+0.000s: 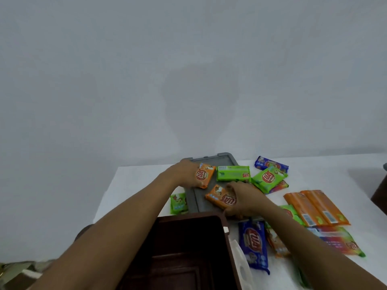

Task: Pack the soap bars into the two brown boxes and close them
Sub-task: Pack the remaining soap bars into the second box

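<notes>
Stock laid out for packing, placed relative to the brown box (188,248), which stands open at the near edge of the white surface (134,185). Its dark interior shows no soap, as far as can be seen. Only this one box is plainly in view; a dark shape at the far right edge cannot be identified. Just behind the box is a grey tray (211,159). Above the tray, the left hand (182,173) holds the far orange bar (206,174), its fingers tucked behind the wrapper. The right hand (243,200) grips the near orange bar (219,198), fingers curled over its end, close behind the box's far rim. Unpacked items: a long green bar (233,173) and a green bar (269,178) behind and to the right of the box; a small green bar (178,203) at the box's far left corner; a blue bar (254,245) just beside its right wall; long orange bars (316,208) well to the right. Status, by judgement: packing barely begun. Nearly all bars remain outside and both closures are outstanding.
</notes>
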Motion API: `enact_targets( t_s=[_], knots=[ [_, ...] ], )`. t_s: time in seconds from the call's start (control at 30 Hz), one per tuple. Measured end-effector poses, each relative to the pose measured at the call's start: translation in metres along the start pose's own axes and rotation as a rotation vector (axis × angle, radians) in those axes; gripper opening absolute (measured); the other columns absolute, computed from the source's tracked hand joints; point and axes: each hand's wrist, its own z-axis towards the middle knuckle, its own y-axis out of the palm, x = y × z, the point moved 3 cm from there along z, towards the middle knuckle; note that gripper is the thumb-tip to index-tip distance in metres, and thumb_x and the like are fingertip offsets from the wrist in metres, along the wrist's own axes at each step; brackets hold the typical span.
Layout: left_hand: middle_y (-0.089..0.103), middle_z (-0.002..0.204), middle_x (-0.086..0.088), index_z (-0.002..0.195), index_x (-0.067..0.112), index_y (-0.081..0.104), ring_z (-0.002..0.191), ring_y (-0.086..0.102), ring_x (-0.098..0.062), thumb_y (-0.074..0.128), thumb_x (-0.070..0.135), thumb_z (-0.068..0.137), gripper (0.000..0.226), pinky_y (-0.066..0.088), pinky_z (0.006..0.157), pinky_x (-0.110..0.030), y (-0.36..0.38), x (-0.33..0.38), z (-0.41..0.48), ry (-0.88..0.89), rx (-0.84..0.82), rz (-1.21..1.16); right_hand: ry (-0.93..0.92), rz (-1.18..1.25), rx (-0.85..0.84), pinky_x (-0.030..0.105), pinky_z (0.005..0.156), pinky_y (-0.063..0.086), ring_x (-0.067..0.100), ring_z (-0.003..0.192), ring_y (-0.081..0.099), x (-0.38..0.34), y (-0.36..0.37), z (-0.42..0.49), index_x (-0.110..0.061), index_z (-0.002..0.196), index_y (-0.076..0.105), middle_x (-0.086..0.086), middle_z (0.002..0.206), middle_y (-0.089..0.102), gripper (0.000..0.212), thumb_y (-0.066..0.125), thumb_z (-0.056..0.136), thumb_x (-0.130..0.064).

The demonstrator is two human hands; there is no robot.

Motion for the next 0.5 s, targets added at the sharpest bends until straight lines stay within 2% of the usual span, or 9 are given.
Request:
enact_targets(
  t_s=[0.1,0.2,0.27,0.33,0.43,0.5],
  knots=[
    [0.056,0.129,-0.009,0.126,0.015,0.052,0.116,0.052,-0.026,0.061,0.055,0.085,0.059,0.042,0.088,-0.031,0.004,0.004,0.025,-0.059,-0.006,0.005,0.033,0.045,-0.094,0.032,0.087,0.049,0.015,0.103,0.052,0.011,-0.008,0.011,-0.023,0.130,0.043,0.000,0.124,0.053,0.083,0.076,0.063,-0.059],
    [0.053,0.135,-0.013,0.130,0.010,0.049,0.121,0.051,-0.029,0.058,0.058,0.087,0.065,0.043,0.095,-0.035,0.010,0.013,0.039,-0.101,0.010,0.031,0.092,0.161,-0.110,0.029,0.081,0.050,0.016,0.099,0.052,0.020,-0.013,0.013,-0.022,0.133,0.031,0.004,0.124,0.051,0.085,0.081,0.067,-0.043],
    [0.054,0.133,-0.014,0.129,0.007,0.050,0.119,0.052,-0.029,0.066,0.052,0.083,0.066,0.046,0.093,-0.036,0.013,0.019,0.047,-0.109,0.044,0.025,0.133,0.288,-0.080,0.027,0.077,0.048,0.016,0.099,0.052,0.026,-0.017,0.012,-0.022,0.135,0.026,0.005,0.126,0.050,0.087,0.082,0.070,-0.038],
    [0.053,0.132,-0.014,0.130,0.007,0.048,0.119,0.052,-0.029,0.072,0.045,0.077,0.069,0.047,0.091,-0.035,0.015,0.020,0.049,-0.135,0.053,0.021,0.165,0.467,-0.035,0.024,0.073,0.048,0.014,0.097,0.056,0.029,-0.020,0.012,-0.022,0.131,0.032,0.002,0.123,0.053,0.074,0.079,0.076,-0.038],
    [0.038,0.136,-0.013,0.138,0.011,0.034,0.118,0.050,-0.033,0.076,0.044,0.070,0.087,0.047,0.087,-0.037,0.012,0.012,0.041,-0.178,0.072,0.019,0.181,0.784,0.015,0.022,0.065,0.050,0.010,0.086,0.064,0.029,-0.024,0.004,-0.022,0.118,0.046,-0.002,0.107,0.063,0.041,0.071,0.086,-0.031],
    [0.034,0.132,-0.012,0.139,0.014,0.029,0.111,0.053,-0.036,0.077,0.040,0.068,0.089,0.048,0.079,-0.038,0.001,0.001,0.028,-0.165,0.163,0.004,0.178,0.974,0.063,0.028,0.070,0.056,0.014,0.087,0.068,0.025,-0.027,-0.001,-0.019,0.119,0.052,0.000,0.102,0.068,0.039,0.072,0.085,-0.021]
  ],
)
